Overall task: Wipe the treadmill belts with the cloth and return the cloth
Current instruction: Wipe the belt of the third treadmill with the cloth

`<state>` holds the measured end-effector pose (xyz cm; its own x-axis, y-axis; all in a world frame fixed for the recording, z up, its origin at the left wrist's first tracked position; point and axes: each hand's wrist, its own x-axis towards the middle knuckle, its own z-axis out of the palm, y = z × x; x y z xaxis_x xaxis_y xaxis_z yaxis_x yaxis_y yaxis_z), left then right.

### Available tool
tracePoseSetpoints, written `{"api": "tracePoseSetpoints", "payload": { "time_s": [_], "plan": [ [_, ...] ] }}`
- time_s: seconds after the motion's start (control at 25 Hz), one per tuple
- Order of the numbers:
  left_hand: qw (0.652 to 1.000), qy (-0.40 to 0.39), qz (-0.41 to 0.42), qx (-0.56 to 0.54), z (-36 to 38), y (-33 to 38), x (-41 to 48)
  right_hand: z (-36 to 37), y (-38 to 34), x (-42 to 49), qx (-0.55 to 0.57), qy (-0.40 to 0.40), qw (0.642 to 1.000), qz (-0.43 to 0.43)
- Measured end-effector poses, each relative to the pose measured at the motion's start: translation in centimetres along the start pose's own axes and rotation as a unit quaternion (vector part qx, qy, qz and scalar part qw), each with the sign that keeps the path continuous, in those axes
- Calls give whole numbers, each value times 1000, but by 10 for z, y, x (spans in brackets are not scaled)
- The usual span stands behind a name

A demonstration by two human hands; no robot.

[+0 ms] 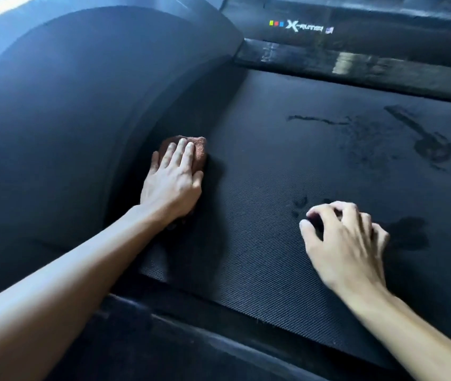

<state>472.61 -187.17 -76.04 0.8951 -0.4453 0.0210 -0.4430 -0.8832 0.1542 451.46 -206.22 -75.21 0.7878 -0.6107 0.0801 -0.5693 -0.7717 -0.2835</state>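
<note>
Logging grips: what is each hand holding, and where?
Nothing is gripped. The left hand presses flat on the cloth; the right hand rests fingertips on the belt.

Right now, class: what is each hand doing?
Left hand: open, pressing flat on the cloth.
Right hand: loosely curled, fingertips on the belt, holding nothing.

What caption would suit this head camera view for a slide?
Left hand presses a brown cloth on the treadmill belt beside the motor cover; right hand rests on fingertips near dark streaks.
</note>
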Motion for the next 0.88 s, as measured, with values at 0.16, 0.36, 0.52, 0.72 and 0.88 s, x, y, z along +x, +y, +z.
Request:
{"api": "tracePoseSetpoints", "payload": {
  "time_s": [0.16,0.36,0.52,0.72,0.88],
  "plan": [
    [1000,2,8,-4,4,14,66,14,-19,101,64,2,996,-61],
    [999,16,14,-28,11,24,152,42,-24,201,42,-23,994,-96],
    [999,10,37,-33,11,34,223,64,-26,218,-12,-10,994,-107],
    [998,4,59,-27,14,55,280,68,-27,213,-40,16,994,-104],
    [998,4,43,-34,17,67,306,68,-32,211,-52,15,993,-107]
  ]
}}
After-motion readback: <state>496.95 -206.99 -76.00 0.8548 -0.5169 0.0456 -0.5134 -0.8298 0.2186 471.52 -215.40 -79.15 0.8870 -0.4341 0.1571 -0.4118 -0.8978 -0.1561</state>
